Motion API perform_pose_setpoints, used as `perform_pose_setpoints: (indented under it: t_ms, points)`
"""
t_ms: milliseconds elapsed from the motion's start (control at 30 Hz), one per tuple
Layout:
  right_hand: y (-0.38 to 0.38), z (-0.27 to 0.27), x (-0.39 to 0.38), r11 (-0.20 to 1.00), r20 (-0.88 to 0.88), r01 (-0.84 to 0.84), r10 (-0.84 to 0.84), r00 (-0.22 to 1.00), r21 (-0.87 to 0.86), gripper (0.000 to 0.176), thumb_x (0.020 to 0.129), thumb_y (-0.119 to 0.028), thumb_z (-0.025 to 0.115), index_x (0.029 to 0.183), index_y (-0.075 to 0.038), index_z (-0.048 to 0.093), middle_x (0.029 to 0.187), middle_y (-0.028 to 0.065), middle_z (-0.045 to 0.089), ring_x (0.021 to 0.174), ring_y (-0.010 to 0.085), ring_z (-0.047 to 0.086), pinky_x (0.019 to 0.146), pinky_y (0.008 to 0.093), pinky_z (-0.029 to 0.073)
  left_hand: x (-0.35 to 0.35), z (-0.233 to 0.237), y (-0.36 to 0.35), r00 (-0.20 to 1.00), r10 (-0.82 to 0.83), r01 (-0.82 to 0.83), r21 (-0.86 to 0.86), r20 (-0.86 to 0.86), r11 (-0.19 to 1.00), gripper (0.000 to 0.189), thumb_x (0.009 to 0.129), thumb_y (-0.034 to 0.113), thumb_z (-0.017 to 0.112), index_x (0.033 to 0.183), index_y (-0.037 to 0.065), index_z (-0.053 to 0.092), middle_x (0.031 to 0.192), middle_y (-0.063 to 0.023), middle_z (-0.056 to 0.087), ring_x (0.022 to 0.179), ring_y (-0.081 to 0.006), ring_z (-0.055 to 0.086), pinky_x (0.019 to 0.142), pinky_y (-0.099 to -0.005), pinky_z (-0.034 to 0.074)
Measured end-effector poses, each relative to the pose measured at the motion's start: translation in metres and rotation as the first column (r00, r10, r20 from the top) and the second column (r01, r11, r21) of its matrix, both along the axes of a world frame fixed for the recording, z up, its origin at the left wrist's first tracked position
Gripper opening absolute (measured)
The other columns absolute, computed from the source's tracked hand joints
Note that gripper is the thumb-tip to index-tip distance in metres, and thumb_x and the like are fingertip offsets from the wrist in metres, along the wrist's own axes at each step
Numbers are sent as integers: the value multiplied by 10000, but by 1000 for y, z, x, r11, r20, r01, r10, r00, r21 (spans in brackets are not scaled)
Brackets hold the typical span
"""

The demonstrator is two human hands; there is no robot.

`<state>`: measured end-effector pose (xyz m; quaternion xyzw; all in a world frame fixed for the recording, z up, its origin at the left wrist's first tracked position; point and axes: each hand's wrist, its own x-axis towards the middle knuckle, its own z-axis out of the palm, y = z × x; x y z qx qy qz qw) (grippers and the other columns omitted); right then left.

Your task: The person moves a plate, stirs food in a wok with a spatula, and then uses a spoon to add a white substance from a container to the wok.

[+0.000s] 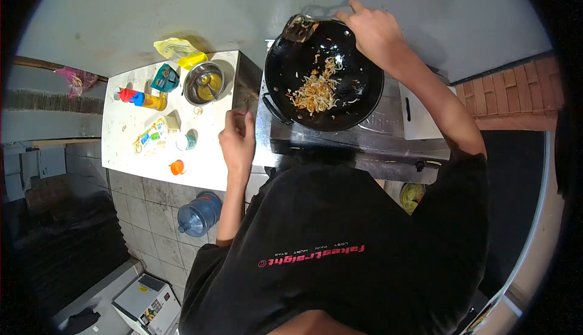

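My right hand [373, 28] grips the handle of a metal spatula [300, 29], whose blade rests on the far rim of a black wok [358, 101]. In the middle of the wok lies a pile of fried noodles [314, 92]. The wok sits on a steel stove [364, 137]. My left hand [237, 137] rests on the right edge of the white table [121, 143] beside the stove, fingers loosely bent, with nothing in it.
On the table stand a steel bowl of yellow liquid [204, 83], sauce bottles [143, 99], a yellow packet [176, 48], small jars [186, 142] and an orange cap [177, 167]. A blue water jug [199, 213] stands on the tiled floor. A white board [419, 116] lies right of the stove.
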<state>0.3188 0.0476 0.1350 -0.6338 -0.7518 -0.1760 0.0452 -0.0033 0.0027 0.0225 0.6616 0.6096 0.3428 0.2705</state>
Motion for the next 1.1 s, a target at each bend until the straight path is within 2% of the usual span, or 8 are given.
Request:
perform_pose_setpoints:
  t_ms: [167, 333, 467, 533, 667, 800, 1000, 1100]
  points:
    - [20, -34, 0, 999, 16, -12, 12, 1000, 35, 243, 797, -55, 609, 1020, -78, 702, 1001, 177, 641, 772, 326, 709, 633, 421, 588, -24, 9, -12, 995, 84, -93, 190, 51, 977, 194, 958, 137, 630, 840, -12, 587, 553, 24, 388, 535, -43, 321, 472, -242, 244]
    - [4, -37, -15, 958, -64, -110, 97, 993, -266, 269, 785, -20, 611, 1017, -99, 720, 1049, 176, 629, 813, 336, 709, 681, 434, 589, -42, 0, -16, 987, 132, -150, 229, 90, 962, 194, 967, 111, 610, 817, -9, 585, 540, 17, 378, 520, -48, 302, 467, -253, 239]
    - [3, -8, -8, 965, -52, -28, 15, 999, -262, 303, 769, -10, 618, 1038, -106, 719, 1087, 175, 621, 832, 336, 705, 698, 428, 588, -44, -4, -23, 984, 155, -170, 198, 88, 965, 207, 960, 112, 619, 796, -9, 583, 515, -1, 352, 500, -61, 283, 452, -273, 234]
    - [10, -4, -4, 998, -18, 55, -55, 998, -15, 312, 767, -17, 624, 1052, -109, 711, 1090, 173, 622, 824, 330, 704, 691, 421, 589, -43, -4, -27, 986, 149, -159, 150, 77, 976, 223, 972, 124, 606, 801, -16, 581, 545, 14, 387, 529, -49, 304, 470, -257, 243]
    - [24, -30, -4, 994, -2, -2, 2, 1000, 109, 266, 810, -49, 589, 1047, -107, 696, 1064, 164, 619, 802, 321, 706, 674, 407, 591, -40, -2, -30, 990, 117, -124, 104, 75, 987, 243, 983, 133, 594, 803, -29, 576, 585, 22, 442, 564, -37, 336, 493, -234, 265]
    - [7, -51, -14, 974, -34, -122, 117, 992, -191, 267, 779, -51, 628, 1012, -141, 724, 1079, 157, 622, 810, 320, 708, 686, 405, 587, -40, -6, -25, 988, 113, -131, 182, 109, 975, 220, 967, 121, 615, 793, -9, 578, 519, 8, 368, 501, -57, 300, 455, -261, 257]
    - [-2, -15, 7, 989, -83, 44, -56, 995, -140, 237, 765, -61, 658, 988, -103, 727, 1065, 186, 645, 832, 326, 709, 696, 411, 585, -38, -3, -22, 990, 102, -118, 188, 96, 975, 223, 968, 116, 610, 790, -13, 573, 530, 8, 384, 512, -54, 313, 458, -252, 273]
    - [3, 4, 7, 967, 175, 182, -151, 973, -177, 166, 798, -52, 649, 944, -48, 731, 1062, 184, 660, 863, 313, 712, 716, 386, 589, -35, -7, -22, 991, 71, -90, 175, 113, 980, 229, 969, 120, 609, 788, -15, 571, 535, 0, 401, 515, -58, 320, 462, -250, 284]
